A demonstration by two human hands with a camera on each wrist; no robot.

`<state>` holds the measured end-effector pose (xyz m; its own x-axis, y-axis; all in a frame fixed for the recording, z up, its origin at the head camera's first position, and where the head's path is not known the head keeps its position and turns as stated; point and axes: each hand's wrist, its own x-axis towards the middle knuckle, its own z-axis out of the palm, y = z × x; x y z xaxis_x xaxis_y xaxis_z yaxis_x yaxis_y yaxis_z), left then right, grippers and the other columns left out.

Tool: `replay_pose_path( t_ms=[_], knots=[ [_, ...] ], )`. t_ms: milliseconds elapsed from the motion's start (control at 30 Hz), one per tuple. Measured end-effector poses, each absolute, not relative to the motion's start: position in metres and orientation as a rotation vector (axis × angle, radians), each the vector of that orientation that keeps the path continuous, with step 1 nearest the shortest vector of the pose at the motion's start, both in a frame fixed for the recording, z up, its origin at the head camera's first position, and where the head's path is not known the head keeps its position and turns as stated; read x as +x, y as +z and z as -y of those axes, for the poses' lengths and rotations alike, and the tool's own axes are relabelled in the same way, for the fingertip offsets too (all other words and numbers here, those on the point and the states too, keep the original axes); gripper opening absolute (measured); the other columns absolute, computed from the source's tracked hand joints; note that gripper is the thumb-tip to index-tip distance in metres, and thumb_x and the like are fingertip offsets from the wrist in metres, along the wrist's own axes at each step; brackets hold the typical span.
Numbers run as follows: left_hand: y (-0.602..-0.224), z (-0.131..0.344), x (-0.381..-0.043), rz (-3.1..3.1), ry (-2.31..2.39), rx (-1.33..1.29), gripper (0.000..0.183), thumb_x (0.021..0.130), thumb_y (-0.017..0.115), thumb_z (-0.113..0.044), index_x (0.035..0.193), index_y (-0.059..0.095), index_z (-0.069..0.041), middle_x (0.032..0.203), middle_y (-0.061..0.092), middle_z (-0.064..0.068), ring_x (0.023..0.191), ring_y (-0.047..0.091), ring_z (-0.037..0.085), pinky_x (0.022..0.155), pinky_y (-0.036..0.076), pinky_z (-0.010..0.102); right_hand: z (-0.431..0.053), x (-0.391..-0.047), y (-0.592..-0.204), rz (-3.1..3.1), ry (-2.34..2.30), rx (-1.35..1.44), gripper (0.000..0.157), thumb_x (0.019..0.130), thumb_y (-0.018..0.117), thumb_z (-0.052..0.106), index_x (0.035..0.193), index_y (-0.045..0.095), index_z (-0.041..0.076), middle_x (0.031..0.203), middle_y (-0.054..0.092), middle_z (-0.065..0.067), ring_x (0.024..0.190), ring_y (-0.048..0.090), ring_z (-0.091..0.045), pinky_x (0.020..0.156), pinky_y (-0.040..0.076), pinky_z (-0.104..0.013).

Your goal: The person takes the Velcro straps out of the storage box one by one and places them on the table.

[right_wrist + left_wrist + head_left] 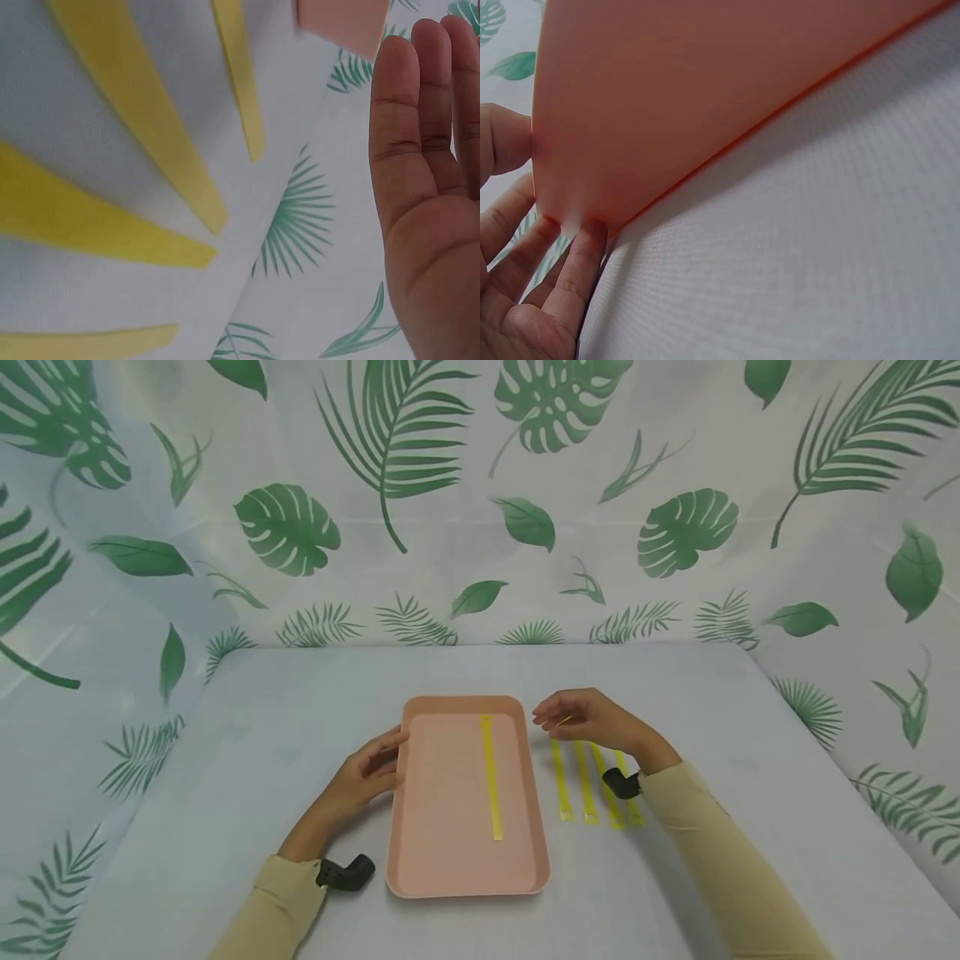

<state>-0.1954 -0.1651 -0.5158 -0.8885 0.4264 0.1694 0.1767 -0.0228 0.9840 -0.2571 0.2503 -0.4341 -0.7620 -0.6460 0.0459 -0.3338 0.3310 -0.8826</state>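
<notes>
A shallow pink tray point(442, 793) lies on the table in the head view. One flat yellow strip point(491, 781) rests lengthwise inside it, right of its middle. Along the tray's left side, my left hand point(367, 777) touches the outer wall with spread fingers; the left wrist view shows its fingertips point(592, 229) against that wall point(667, 97). My right hand point(592, 722) hovers just right of the tray with relaxed fingers, over the upper ends of several more yellow strips point(587, 785). In the right wrist view its fingers extend beside those strips point(150, 127), with nothing held.
A pale cloth covers the table point(285, 710). Behind and at the sides hangs a white sheet point(450, 435) printed with green leaves. Black wrist devices point(345, 873) sit at both sleeves.
</notes>
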Motion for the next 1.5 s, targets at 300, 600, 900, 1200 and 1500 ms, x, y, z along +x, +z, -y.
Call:
replay_pose_path(
  t_ms=[300, 600, 900, 1200, 1500],
  knots=[
    [-0.517, 0.164, -0.197, -2.042, 2.014, 0.643, 0.062, 0.098, 0.064, 0.015, 0.155, 0.038, 0.021, 0.17, 0.022, 0.038, 0.149, 0.033, 0.06, 0.112, 0.049, 0.019, -0.234, -0.261, -0.436, -2.246, -1.416, -0.901, 0.031, 0.098, 0.071, -0.009, 0.128, 0.067, -0.014, 0.126, 0.071, -0.033, 0.115, 0.072, -0.037, 0.1, 0.06, -0.028],
    [-0.516, 0.167, -0.194, -1.939, 2.034, 0.586, 0.067, 0.1, 0.063, 0.01, 0.16, 0.033, 0.017, 0.175, 0.014, 0.033, 0.152, 0.029, 0.062, 0.109, 0.052, 0.021, -0.214, -0.266, -0.438, -2.154, -1.45, -0.932, 0.033, 0.097, 0.068, -0.016, 0.129, 0.066, -0.015, 0.13, 0.069, -0.033, 0.12, 0.068, -0.051, 0.102, 0.061, -0.031],
    [-0.515, 0.167, -0.195, -1.983, 2.031, 0.613, 0.065, 0.1, 0.066, 0.01, 0.158, 0.036, 0.018, 0.173, 0.018, 0.035, 0.151, 0.03, 0.061, 0.112, 0.049, 0.019, -0.197, -0.268, -0.44, -2.121, -1.408, -0.949, 0.032, 0.096, 0.069, -0.017, 0.128, 0.067, -0.016, 0.128, 0.07, -0.032, 0.117, 0.068, -0.05, 0.101, 0.061, -0.033],
    [-0.515, 0.168, -0.196, -1.99, 2.022, 0.603, 0.066, 0.1, 0.067, 0.008, 0.158, 0.036, 0.017, 0.173, 0.019, 0.035, 0.15, 0.032, 0.062, 0.111, 0.052, 0.021, -0.18, -0.273, -0.441, -2.094, -1.296, -1.075, 0.026, 0.096, 0.071, -0.013, 0.122, 0.071, -0.013, 0.123, 0.072, -0.028, 0.115, 0.069, -0.049, 0.102, 0.061, -0.035],
    [-0.517, 0.168, -0.197, -1.993, 2.022, 0.611, 0.066, 0.1, 0.066, 0.009, 0.158, 0.036, 0.018, 0.172, 0.021, 0.036, 0.149, 0.034, 0.062, 0.111, 0.05, 0.02, -0.161, -0.285, -0.441, -2.015, -1.082, -1.171, 0.025, 0.094, 0.067, -0.017, 0.116, 0.074, -0.008, 0.117, 0.075, -0.021, 0.109, 0.073, -0.038, 0.094, 0.063, -0.036]
  ],
)
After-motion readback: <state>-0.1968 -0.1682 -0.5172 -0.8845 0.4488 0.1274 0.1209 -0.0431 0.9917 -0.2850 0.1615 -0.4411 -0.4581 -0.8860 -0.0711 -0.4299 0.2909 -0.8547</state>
